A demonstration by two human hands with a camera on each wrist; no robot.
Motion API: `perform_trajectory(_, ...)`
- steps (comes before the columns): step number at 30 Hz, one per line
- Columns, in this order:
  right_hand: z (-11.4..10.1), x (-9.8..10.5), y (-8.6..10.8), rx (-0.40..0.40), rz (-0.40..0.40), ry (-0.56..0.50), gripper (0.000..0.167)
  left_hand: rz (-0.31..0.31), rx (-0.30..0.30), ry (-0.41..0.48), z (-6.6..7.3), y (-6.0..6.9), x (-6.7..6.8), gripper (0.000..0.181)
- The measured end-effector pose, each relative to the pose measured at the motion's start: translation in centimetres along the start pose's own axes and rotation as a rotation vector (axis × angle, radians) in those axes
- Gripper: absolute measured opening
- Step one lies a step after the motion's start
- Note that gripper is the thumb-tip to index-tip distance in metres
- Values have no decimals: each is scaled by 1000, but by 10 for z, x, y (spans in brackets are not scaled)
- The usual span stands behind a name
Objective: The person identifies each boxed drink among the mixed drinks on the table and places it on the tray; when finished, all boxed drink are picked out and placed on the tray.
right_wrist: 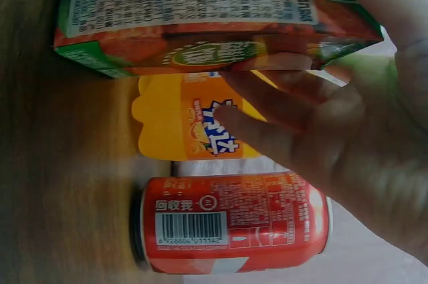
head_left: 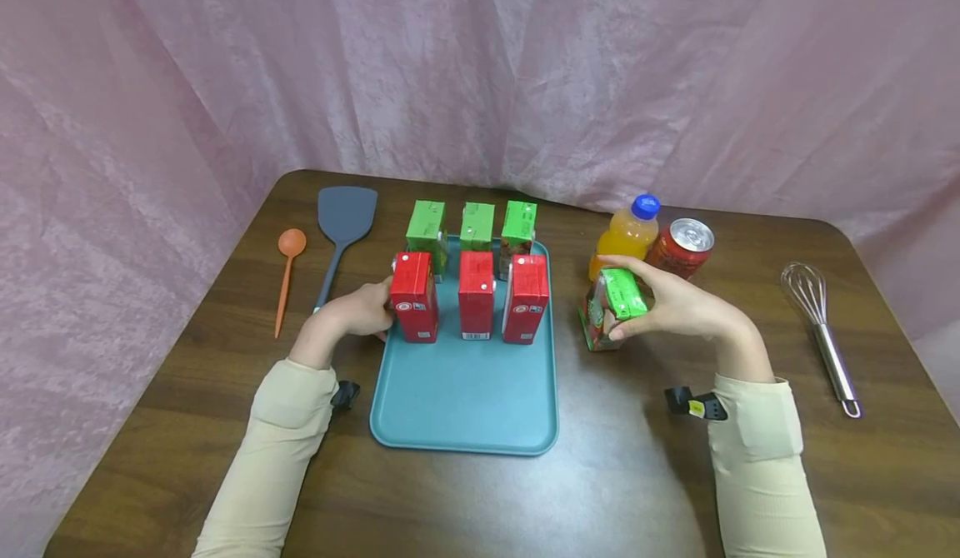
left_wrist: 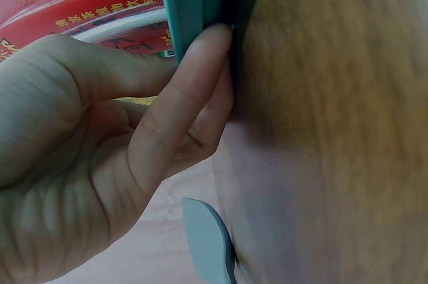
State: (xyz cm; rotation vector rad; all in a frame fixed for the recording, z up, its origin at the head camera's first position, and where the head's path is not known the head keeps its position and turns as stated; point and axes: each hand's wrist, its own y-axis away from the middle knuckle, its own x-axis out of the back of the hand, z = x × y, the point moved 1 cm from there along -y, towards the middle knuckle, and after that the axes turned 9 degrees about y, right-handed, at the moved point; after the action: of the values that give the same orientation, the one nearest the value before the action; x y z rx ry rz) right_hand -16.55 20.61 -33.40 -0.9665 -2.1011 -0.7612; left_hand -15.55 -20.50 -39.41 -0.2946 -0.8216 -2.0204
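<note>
My left hand [head_left: 358, 311] pinches the left rim of a teal tray [head_left: 465, 404], beside a red drink carton [head_left: 416, 296]. In the left wrist view the thumb lies on the carton side of the tray rim [left_wrist: 190, 3] and the fingers are at its outer side. Two more red cartons [head_left: 476, 296] stand in the same row on the tray, with three green-topped cartons [head_left: 427, 229] behind them. Right of the tray, my right hand [head_left: 690, 306] grips another green-topped juice carton [right_wrist: 194, 27] between thumb and fingers; it stands on or just above the table.
Behind the right hand stand an orange drink bottle [head_left: 628, 231] with a blue cap and a red can [head_left: 681, 247]. A whisk [head_left: 823, 337] lies at the far right. On the left lie an orange spoon [head_left: 289, 250] and a grey spatula [head_left: 346, 212]. A pink curtain [head_left: 480, 75] hangs behind the table.
</note>
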Motion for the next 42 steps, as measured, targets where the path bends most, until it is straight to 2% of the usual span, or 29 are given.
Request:
perform_trajectory(6, 5, -3, -3, 5, 9, 7, 82, 7, -15, 1, -1, 1, -1, 59)
perform_trajectory(12, 6, -2, -4, 23, 71, 117, 77, 11, -12, 9, 0, 1, -1, 60)
perform_trajectory(17, 4, -1, -4, 71, 112, 186, 75, 11, -21, 11, 0, 2, 0, 59)
perform_trajectory(23, -6, 3, 2, 147, 165, 199, 71, 10, -23, 10, 2, 3, 1, 60)
perform_trajectory(32, -44, 12, 26, 231, 369, 122, 76, 7, -16, -10, 2, 2, 2, 65)
perform_trajectory(37, -69, 16, 45, 295, 556, 158, 81, 8, -6, -6, 1, 2, 2, 67)
perform_trajectory(40, -80, 15, 52, 341, 655, 142, 85, 8, 0, 0, -1, 1, 1, 67)
perform_trajectory(42, -88, 14, 54, 377, 691, 98, 86, 8, 0, 5, -2, 1, 0, 66)
